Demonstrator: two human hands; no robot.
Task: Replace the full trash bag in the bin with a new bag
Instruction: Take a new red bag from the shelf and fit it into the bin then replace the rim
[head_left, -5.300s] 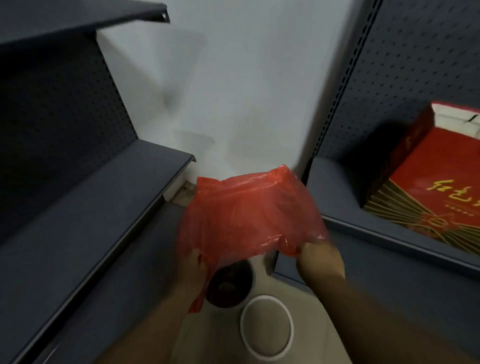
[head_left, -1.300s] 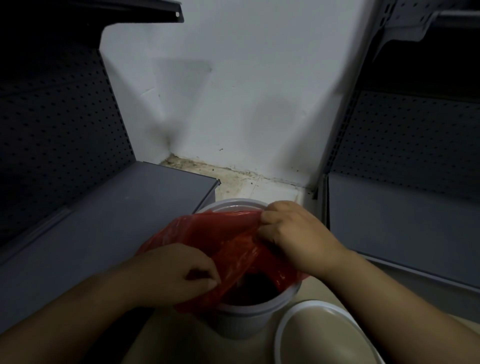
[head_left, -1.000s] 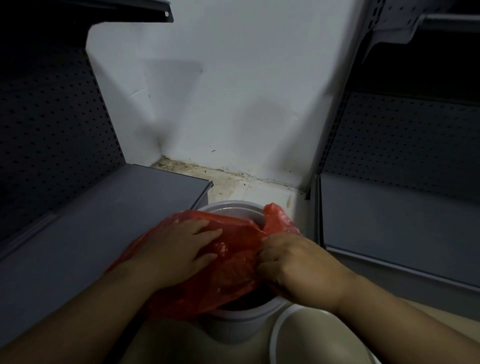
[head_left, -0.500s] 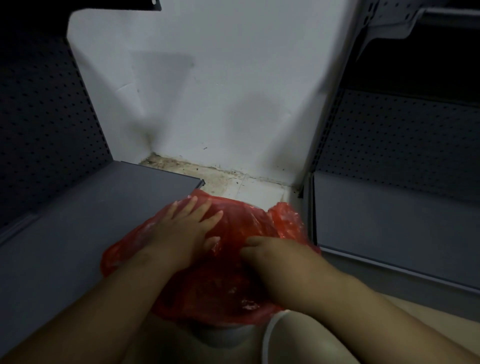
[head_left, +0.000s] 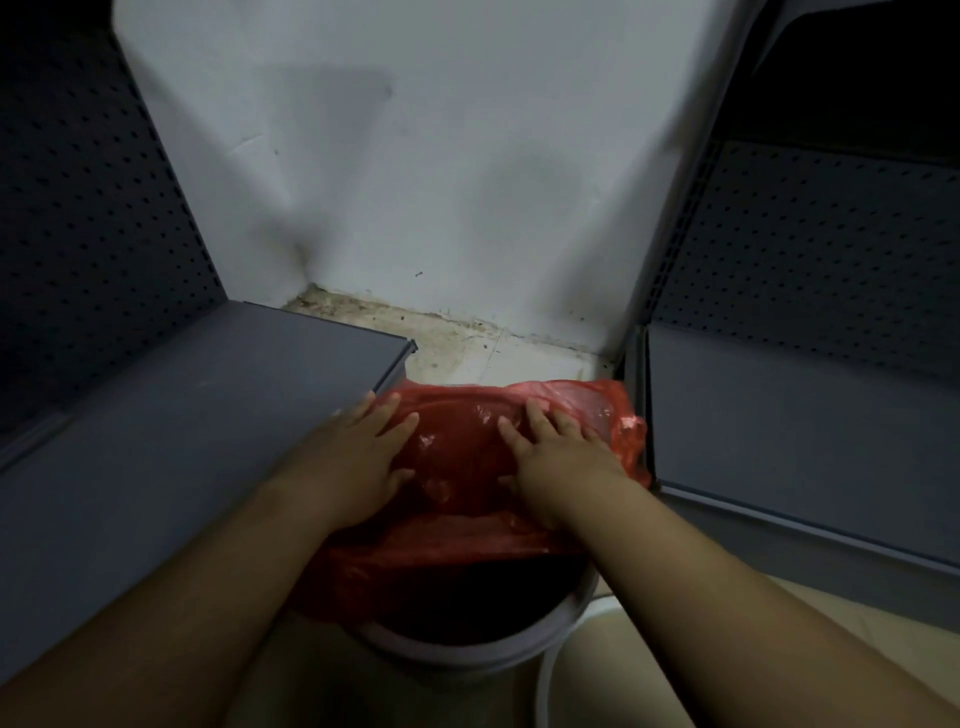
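A person's two bare hands press flat on a red plastic bag (head_left: 457, 457) draped over the far side of a white bin (head_left: 483, 649) standing on the floor between two grey shelves. The left hand (head_left: 358, 457) lies palm-down with fingers spread on the bag's left part, by the edge of the left shelf (head_left: 208, 415); the right hand (head_left: 561, 457) lies likewise open on its right part, gripping nothing. The bin's near rim is uncovered, its inside dark. A white round lid (head_left: 550, 670) shows partly at the bin's right, below the right shelf (head_left: 805, 415).
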